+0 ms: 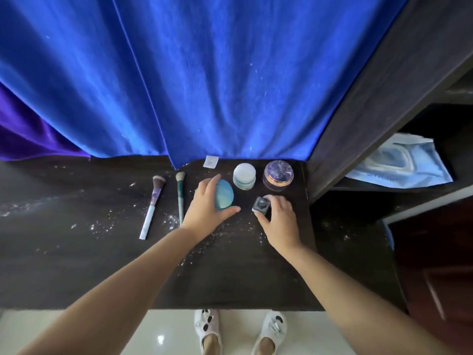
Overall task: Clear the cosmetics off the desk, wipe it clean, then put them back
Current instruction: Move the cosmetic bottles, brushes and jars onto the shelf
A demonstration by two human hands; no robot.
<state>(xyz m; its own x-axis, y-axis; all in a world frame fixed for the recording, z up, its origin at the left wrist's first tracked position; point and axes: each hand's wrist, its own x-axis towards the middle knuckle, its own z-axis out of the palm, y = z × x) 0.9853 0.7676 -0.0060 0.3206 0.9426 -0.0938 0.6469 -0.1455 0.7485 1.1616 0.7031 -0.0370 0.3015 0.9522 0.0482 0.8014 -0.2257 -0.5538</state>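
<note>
A: From the head camera, what have the hands got?

B: The left hand [208, 204] curls round the blue compact [223, 194], thumb at its near edge, fingers over the far side. The right hand [277, 217] pinches a small dark cube bottle [261, 204] by its sides. Both things sit on the dark desk [76, 252], towards its right end.

A: How will they handle?

B: The compact looks smooth and domed — likely slippery, so hold it by the rim. The bottle seems hard and glassy, small yet probably dense; its flat sides suit a pinch.

A: And the rest?

B: A white jar [244, 176] and a purple-lidded jar [278, 175] stand just behind — probably heavier and breakable. Two brushes [153, 204] lie to the left, light, best lifted by the handle. White powder is scattered over the desk.
</note>
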